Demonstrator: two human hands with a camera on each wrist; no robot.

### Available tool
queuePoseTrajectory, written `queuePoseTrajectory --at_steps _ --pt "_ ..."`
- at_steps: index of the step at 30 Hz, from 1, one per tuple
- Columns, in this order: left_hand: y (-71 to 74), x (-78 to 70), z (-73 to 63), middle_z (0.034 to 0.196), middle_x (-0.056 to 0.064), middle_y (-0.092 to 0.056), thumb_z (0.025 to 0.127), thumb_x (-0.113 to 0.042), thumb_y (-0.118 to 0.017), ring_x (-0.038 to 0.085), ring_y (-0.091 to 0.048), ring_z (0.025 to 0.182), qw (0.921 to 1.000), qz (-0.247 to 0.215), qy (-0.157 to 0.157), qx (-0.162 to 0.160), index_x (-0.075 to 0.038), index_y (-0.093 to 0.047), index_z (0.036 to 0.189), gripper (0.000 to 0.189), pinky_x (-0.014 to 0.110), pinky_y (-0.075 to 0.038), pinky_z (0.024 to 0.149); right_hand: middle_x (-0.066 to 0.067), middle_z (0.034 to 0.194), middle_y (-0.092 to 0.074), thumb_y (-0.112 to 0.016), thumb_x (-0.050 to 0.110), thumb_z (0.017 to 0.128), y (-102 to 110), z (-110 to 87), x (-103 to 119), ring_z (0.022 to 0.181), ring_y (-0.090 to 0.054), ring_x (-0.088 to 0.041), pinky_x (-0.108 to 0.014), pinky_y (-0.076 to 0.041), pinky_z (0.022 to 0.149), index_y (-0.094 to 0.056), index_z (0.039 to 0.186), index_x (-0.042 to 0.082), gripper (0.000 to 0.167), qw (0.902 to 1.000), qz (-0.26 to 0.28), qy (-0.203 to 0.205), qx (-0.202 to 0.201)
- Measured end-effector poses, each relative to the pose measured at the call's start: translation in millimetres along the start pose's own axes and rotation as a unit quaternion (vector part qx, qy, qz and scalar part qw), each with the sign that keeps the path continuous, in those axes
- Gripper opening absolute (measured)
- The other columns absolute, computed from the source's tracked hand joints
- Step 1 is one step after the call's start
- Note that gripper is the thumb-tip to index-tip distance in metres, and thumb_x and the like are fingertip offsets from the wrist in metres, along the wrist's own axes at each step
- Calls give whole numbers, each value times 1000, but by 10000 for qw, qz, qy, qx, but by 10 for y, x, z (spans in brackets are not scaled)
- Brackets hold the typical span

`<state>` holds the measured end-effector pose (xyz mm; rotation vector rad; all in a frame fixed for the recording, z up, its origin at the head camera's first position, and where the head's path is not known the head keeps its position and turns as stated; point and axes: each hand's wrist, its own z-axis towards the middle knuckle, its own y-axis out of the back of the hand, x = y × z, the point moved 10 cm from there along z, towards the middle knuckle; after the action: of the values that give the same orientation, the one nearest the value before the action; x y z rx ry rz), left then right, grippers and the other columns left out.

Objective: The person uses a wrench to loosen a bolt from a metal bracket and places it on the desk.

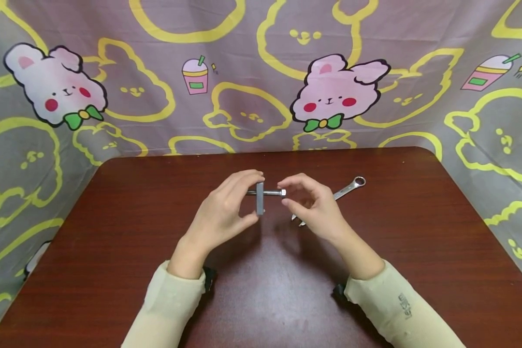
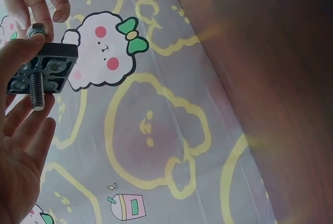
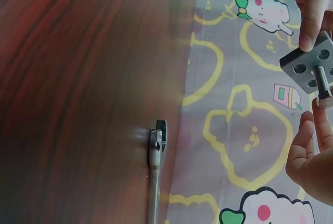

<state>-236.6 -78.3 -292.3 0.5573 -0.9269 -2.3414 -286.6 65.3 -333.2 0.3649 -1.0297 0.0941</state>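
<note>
Currently, L hand [image 1: 226,208] grips grey block [image 1: 260,203] w/ bolt [image 1: 271,193] thru it; R hand [image 1: 315,205] parted nr bolt's head [image 1: 283,193].

Grey flat holed plate [image 1: 260,199]: raised above the table, between thumb and fingers of the left hand [image 1: 222,212].
Silver metal hex bolt [image 1: 271,193]: passed through the plate; head to the right, threaded end to the left, toward the left palm.
Right hand [image 1: 316,208]: right of the plate; thumb and fingers to either side of the bolt head.
Silver metal wrench [image 1: 344,191]: on the table, right of the plate, partly behind the right hand; ring end farther back and to the right.
Red-brown wood-grain table [image 1: 261,299]: beneath all the above.
Grey cartoon-printed fabric curtain [image 1: 243,67]: behind the table and along its left and right sides.
</note>
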Motion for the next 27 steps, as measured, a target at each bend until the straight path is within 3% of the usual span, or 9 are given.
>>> queuePoseTrajectory --at_steps 7,14,19,27 --pt "-18 -11 -7 131 11 -61 69 -3 -82 23 -58 124 10000 5 -45 -3 -2 -56 126 63 33 -50 104 -13 109 -69 -71 2 88 20 -25 -97 81 -62 -5 -21 -54 63 -68 115 3 27 9994 -148 -316 34" --pt "-16 -15 -5 131 10 -61 67 -1 -82 22 -58 124 10000 -10 -39 -11 -3 -56 127 65 33 -50 103 -14 105 -71 -66 9 93 31 -16 -184 87 -65 -2 -19 -54 75 -69 111 1 20 9972 -248 -703 79" --pt "-23 -7 -13 131 10 -62 66 0 -83 22 -58 123 10000 18 -25 6 -3 -57 126 65 33 -51 103 -13 96 -70 -68 4 90 0 -2 -170 78 -67 -8 -22 -56 68 -69 108 1 18 9980 -169 -605 109" --pt "-57 32 -34 132 10 -61 66 0 -83 22 -57 124 10000 -29 38 69 -3 -56 127 66 33 -50 104 -13 99 -70 -73 -4 83 -5 -2 -90 86 -64 -6 -22 -54 63 -67 105 2 24 9992 -318 -246 67"
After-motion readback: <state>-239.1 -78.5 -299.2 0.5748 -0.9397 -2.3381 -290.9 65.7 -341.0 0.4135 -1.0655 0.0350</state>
